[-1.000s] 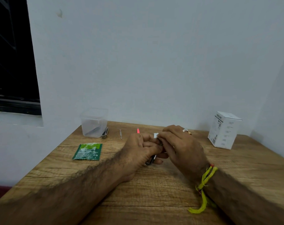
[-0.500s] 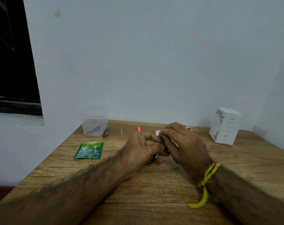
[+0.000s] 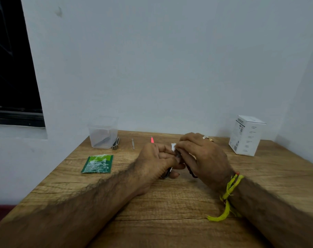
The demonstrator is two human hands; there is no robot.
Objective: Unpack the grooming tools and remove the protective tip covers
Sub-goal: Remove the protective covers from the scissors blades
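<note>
White cover [image 3: 173,146], small, pinched at fingertips of right hand [image 3: 204,158]; seated on tip of dark tool [image 3: 177,156], apparently scissors, one loop [image 3: 167,173] showing below left hand [image 3: 155,163], another [image 3: 192,173] under right palm. Left grip: fingers curled round tool body, thumb across it, held just above counter [image 3: 170,208]. Right grip: closed tight on cover, nothing else held. Both hands touching, mid-counter.

Step judged in hand: drawing cover off tip. Advice: hold tool steady with left, pull cover straight along tip line, slight twist if tight; keep fingertips on cover alone, clear of point; no sideways bending. Risk judged: sudden release, cover flicked off counter or point jabbing a finger.

Outward, far side of counter: pink tool [image 3: 152,139] and thin metal tool [image 3: 133,145], lying apart, each bare or covered cannot tell. Clipper-like piece [image 3: 115,143] just beside clear tub [image 3: 103,136]; dark item inside tub, unclear. Green pouch [image 3: 98,164] flat, left of hands. White box [image 3: 246,136] upright, far right, well apart. Yellow thread [image 3: 227,197] on right wrist; ring [image 3: 206,138] on right hand.
</note>
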